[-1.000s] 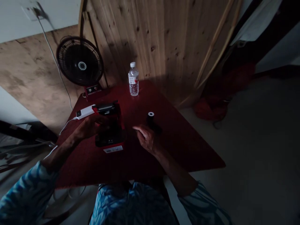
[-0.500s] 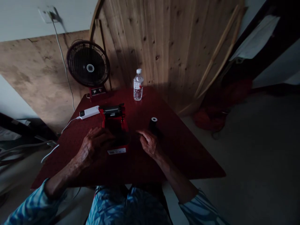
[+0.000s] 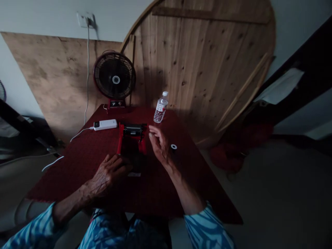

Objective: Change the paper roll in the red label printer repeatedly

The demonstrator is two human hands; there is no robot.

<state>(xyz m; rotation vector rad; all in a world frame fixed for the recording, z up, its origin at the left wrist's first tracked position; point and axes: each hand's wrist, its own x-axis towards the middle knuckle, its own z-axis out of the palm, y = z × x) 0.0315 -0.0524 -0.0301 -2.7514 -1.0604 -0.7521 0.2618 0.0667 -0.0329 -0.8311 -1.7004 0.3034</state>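
I have the device (image 3: 142,147) on the left half of the table (image 3: 197,193), midway between the far and near edges, with its black roller (image 3: 133,130) on the far side and a pale label (image 3: 134,174) at its near end. My left hand (image 3: 106,173) is low at the near left corner of the device, palm down, fingers bent and lying close together; their tips run into shadow, so I cannot tell whether they press on it or pinch anything. My right hand (image 3: 160,148) is raised at the device's right side, its fingers extended and slightly parted, pointing toward the far edge, with nothing visible between them. The index fingertip is close to the right end of the roller, but I can't make out contact. Just right of that hand is a dark roll (image 3: 174,147) with a white ring-shaped end. Near the far left corner stands the fan (image 3: 114,77); between it and the device lies a white power bank (image 3: 105,125), a cable (image 3: 83,130) running from its left end toward the left edge. The bottle (image 3: 160,110) stands near the far edge, right of the fan, in front of a round wooden board (image 3: 197,65).
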